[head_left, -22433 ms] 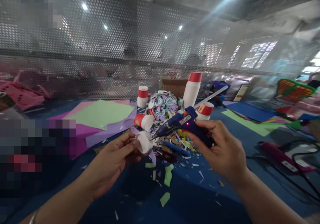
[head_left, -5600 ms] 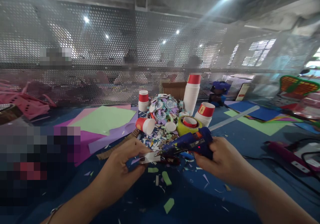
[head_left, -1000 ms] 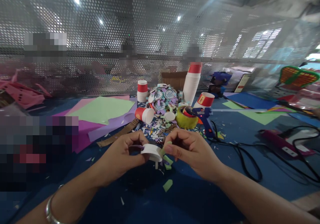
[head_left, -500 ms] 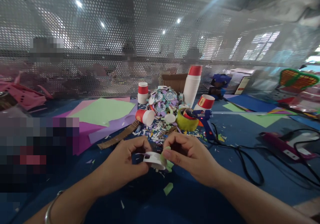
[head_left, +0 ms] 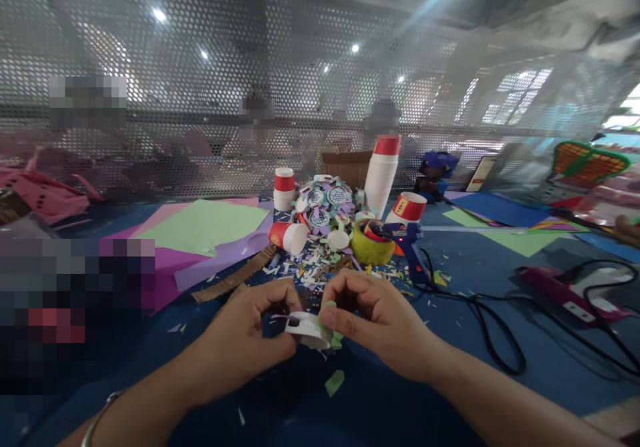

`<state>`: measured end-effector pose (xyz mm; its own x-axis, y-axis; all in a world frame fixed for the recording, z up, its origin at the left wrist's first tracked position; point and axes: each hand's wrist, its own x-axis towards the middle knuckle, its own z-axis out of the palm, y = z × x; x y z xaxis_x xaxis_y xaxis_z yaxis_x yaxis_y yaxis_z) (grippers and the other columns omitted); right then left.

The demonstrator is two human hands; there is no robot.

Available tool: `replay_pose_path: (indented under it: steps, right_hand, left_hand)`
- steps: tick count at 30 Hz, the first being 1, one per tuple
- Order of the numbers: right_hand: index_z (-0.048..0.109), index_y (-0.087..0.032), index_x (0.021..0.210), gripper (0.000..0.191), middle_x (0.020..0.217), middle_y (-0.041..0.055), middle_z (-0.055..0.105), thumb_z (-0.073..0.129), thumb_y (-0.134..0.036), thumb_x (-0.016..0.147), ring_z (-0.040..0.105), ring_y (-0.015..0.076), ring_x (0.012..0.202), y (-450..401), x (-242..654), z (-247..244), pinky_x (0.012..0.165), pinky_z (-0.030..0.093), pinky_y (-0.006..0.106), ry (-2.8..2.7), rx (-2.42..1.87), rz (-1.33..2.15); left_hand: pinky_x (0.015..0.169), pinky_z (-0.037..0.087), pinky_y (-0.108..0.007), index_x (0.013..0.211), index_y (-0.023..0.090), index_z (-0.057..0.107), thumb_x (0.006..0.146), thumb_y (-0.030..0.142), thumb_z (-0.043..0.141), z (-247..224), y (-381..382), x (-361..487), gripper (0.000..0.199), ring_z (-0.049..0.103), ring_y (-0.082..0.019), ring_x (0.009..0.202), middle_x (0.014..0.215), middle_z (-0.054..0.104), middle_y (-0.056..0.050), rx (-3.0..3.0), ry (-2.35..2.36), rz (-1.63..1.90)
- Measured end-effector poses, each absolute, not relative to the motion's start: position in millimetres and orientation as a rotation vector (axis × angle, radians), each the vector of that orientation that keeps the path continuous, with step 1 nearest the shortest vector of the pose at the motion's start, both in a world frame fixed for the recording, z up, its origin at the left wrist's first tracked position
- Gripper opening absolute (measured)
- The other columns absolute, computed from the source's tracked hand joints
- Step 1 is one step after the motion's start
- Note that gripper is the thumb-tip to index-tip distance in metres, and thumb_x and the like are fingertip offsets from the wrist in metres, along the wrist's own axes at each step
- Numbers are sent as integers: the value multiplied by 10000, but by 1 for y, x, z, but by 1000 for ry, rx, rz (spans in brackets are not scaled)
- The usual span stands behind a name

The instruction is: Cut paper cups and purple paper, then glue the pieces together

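My left hand [head_left: 245, 330] is closed on the left side of a white ring-shaped piece [head_left: 310, 338] that looks like the cut base of a paper cup. A thin purple strip [head_left: 281, 316] sticks out at its left end. Between the thumb and fingers of my right hand [head_left: 385, 324] is a small light green paper piece [head_left: 329, 314], pressed against the ring's right side. Another green scrap [head_left: 335, 382] lies on the blue table just below. The tips of several fingers are hidden behind the ring.
Paper scraps [head_left: 320, 260] and a heap of decorated discs [head_left: 320, 200] lie ahead. Around them are a tipped paper cup [head_left: 289, 238], stacked cups [head_left: 383, 177], yellow tape [head_left: 373, 244] and a blue glue gun [head_left: 409, 244]. Its black cable [head_left: 493, 330] runs right, near a purple power strip [head_left: 570, 294].
The ring has tilted and moved slightly down, with both hands still on it. At the far right edge, part of another person's hand has come into view.
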<state>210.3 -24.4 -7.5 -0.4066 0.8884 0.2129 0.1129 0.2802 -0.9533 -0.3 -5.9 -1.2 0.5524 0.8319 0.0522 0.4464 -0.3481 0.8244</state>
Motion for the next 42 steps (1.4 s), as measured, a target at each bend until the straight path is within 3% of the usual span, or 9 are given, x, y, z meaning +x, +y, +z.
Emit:
replay_pose_path:
  steps: [17,26,32,34,37,42]
  right_hand:
    - [594,-204,933,186,782,-14,566,656,-364,863,494,99,642,-23,213,-12,568,402,225,-1815,-923,1160]
    - [588,-193,956,198,762,-14,581,600,-383,902,529,102,646,-20,218,-8,557,414,215,-1688,-950,1174]
    - [624,-171,913,69,800,27,641,586,-188,858,568,142,689,-10,227,-14,611,434,263,-2064,-1231,922]
    - [656,-167,917,133,806,34,647,595,-124,807,564,152,697,-9,228,-15,623,425,276,-2262,-1287,812]
    - [683,-169,946,188,863,52,645,607,-113,784,562,171,761,-11,227,-14,667,421,291,-2432,-1288,666]
    - [661,-155,863,105,855,56,627,588,-104,806,547,170,779,-14,226,-13,691,425,292,-2494,-1258,610]
  left_hand:
    - [591,344,-262,713,214,527,658,133,540,1,-6,2,99,480,-137,656,688,535,41,1962,1045,618]
    - [758,411,-282,845,240,611,754,176,596,5,-7,2,112,581,-168,830,840,624,30,1900,969,644]
    - [684,391,-281,815,222,587,747,265,654,5,1,-5,105,547,-169,773,816,597,12,1767,1024,802]
    - [652,377,-275,827,215,576,733,283,672,5,1,-6,151,527,-158,739,810,594,7,1696,1034,819]
    - [625,359,-266,803,202,553,720,292,692,7,0,-5,185,489,-134,687,770,569,15,1646,1038,817]
    - [624,360,-267,790,192,544,725,326,710,7,-2,-5,223,484,-133,692,758,554,13,1634,1049,796]
